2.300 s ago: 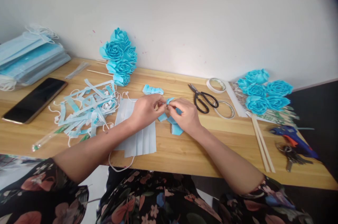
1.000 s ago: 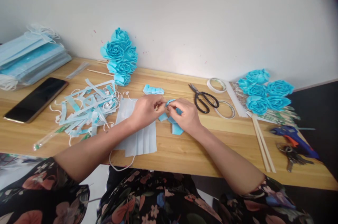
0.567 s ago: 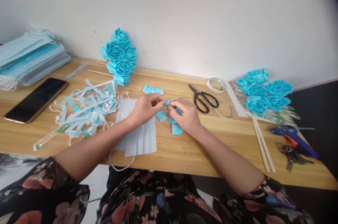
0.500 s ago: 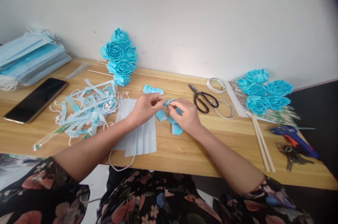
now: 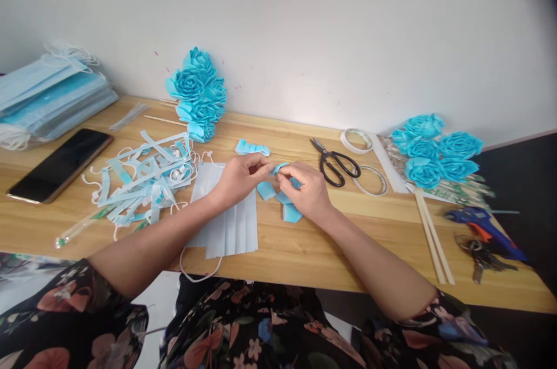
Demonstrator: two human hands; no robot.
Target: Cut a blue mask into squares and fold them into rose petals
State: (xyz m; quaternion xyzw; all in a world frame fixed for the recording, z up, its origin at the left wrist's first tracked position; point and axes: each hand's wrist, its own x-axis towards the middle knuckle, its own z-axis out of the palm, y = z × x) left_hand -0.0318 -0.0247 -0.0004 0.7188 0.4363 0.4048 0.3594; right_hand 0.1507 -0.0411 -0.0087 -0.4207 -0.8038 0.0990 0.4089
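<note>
l fingers & r fingers pinch sm. bright-blue fabric bit, curved, partly hidden.

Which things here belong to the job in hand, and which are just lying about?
Likely part of the job:
small blue piece, pinched by left hand and right hand
loose blue pieces by the right hand
scissors and glue gun, though neither is held

Probably just lying about:
phone
keys

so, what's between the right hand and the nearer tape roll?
Head view: the black-handled scissors lie between the right hand and the nearer tape roll, one handle reaching the roll's edge.
</note>
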